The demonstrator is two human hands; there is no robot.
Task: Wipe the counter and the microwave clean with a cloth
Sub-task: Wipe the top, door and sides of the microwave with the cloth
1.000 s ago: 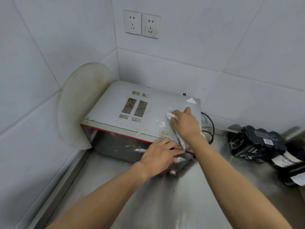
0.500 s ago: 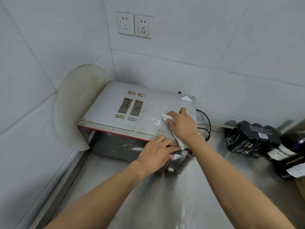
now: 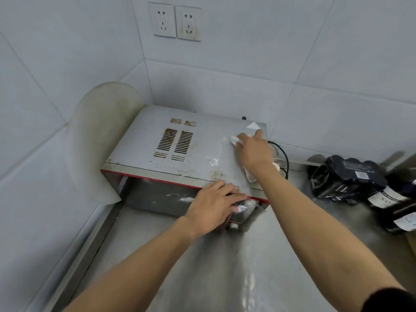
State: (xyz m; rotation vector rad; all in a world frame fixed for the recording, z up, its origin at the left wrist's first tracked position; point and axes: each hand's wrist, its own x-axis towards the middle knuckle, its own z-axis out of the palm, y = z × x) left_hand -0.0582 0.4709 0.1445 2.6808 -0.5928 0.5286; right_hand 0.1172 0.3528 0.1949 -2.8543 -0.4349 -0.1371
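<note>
A grey microwave (image 3: 157, 140) with a red front trim and rusty vent slots stands in the corner on the steel counter (image 3: 202, 278). My right hand (image 3: 255, 149) presses a white cloth (image 3: 249, 175) onto the far right part of its stained top; the cloth shows above my fingers and below my wrist. My left hand (image 3: 213, 203) rests flat over the microwave's front right edge, its fingers spread and straight. A wet streak runs down the counter below the microwave.
A pale round board (image 3: 99, 140) leans against the left wall beside the microwave. A black cable (image 3: 284, 156) loops behind its right side. Dark bottles (image 3: 346, 176) with white labels lie on the counter at right. Two wall sockets (image 3: 176, 21) sit above.
My right hand has slid the cloth toward the back right corner of the microwave's top. The left hand has stayed on the front edge. The camera has tilted slightly.
</note>
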